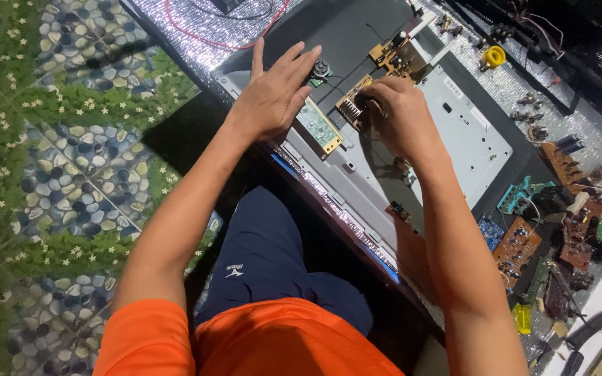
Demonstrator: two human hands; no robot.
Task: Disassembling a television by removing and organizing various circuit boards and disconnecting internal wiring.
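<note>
Head view, looking down at a flat grey panel [384, 174] laid across the work surface. We see the left hand [273, 94] spread flat, fingers extended and released, its palm resting at the panel's near-left edge, with the fingertips pointing toward a small black round part [322, 69] just beyond them. A green board [318, 125] lies just right of this hand, touching the panel. The right hand [402, 115] is curled, its fingertips pinched on a brown board [353, 104] that sits between the two hands; we cannot tell whether the board is lifted or lying on the panel. Farther off, a second brown board [395, 57] with white connectors lies near the panel's far edge. A pale metal plate [468, 136] covers the panel's right part, just beside the right wrist. At far right, well apart from the hands, we note a yellow spool [494, 56] and a heap of loose boards [552, 230], brown, blue and teal. A red wire [196, 38] loops over the silvery mat at the far left. The floor [50, 174] at left shows a pebble pattern with greenery.
</note>
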